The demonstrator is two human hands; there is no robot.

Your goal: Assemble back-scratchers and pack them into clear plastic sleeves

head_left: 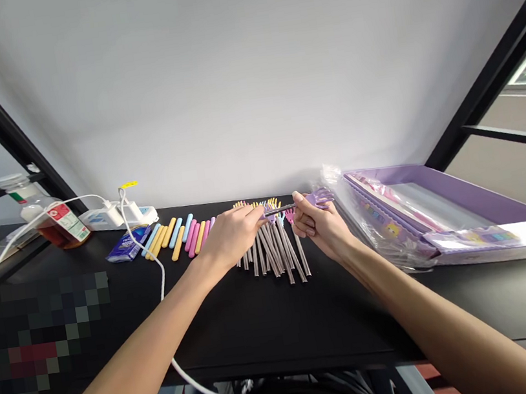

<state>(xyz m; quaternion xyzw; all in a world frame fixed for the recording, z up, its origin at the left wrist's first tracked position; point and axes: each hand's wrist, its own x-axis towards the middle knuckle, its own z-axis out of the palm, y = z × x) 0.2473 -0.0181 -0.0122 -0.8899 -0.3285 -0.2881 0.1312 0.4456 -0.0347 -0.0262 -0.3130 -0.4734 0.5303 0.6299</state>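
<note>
One bottle [62,224] stands behind blurred squares that mask the bench [242,330], then come a blue packet [126,247] and coloured handles [169,233] lined up, perhaps for easy picking. Closed fingers of the left hand [227,236] pinch a metal rod [285,208] at its hidden tip, above similar rods [305,263] too overlapped to count, while the right hand's [329,233] fingers wrap it near its purple claw-shaped head [320,197], probably keeping it level. Farther right, crinkled clear wrap [337,203] partly covers the side of a purple box [482,193].
</note>
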